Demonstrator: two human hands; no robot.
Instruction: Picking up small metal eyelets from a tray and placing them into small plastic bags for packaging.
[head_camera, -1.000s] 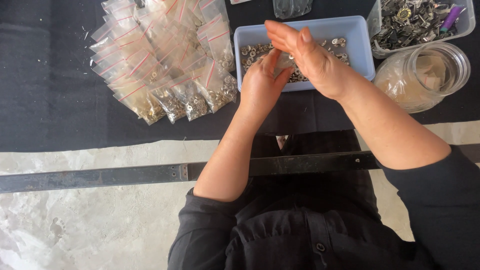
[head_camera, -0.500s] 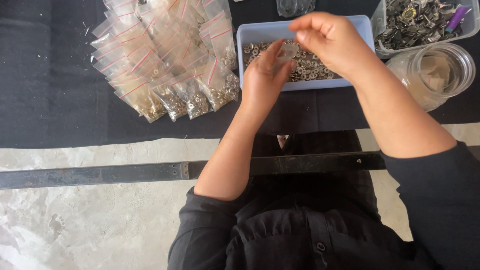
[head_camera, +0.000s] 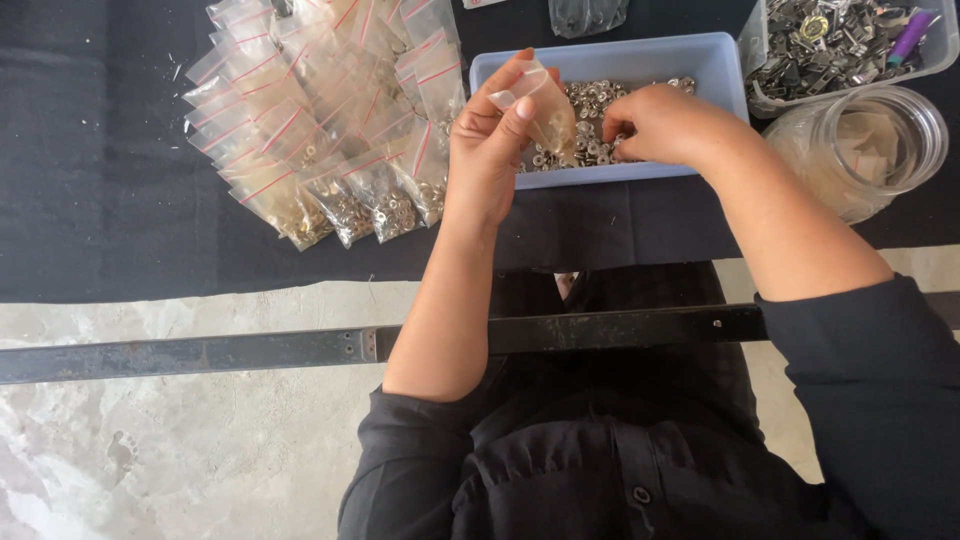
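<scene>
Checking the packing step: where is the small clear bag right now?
In the head view, the small clear bag is pinched in the left hand, over the blue tray's left end.

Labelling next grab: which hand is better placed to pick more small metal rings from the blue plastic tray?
Right hand, probably: it is already in the blue plastic tray among the small metal rings. Left hand holds a small clear bag.

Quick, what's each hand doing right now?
Left hand: closed, holding a small clear bag.
Right hand: fingers curled down into the blue tray of metal rings; its grip cannot be told.
</scene>
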